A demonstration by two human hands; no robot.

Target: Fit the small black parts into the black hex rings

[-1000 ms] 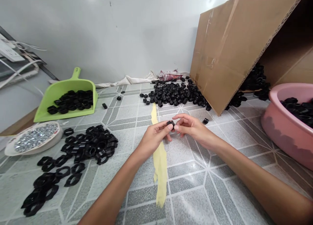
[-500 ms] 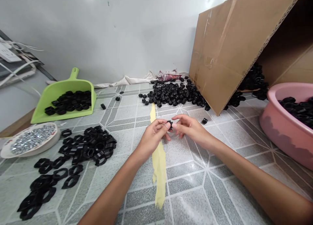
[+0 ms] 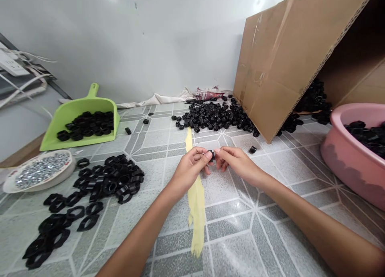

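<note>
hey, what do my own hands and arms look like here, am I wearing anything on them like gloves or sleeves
Your left hand and right hand are both bare, with no gloves. No sleeves show on either forearm, and no watch, bracelet or ring can be seen. The nails are too small to judge.
</note>
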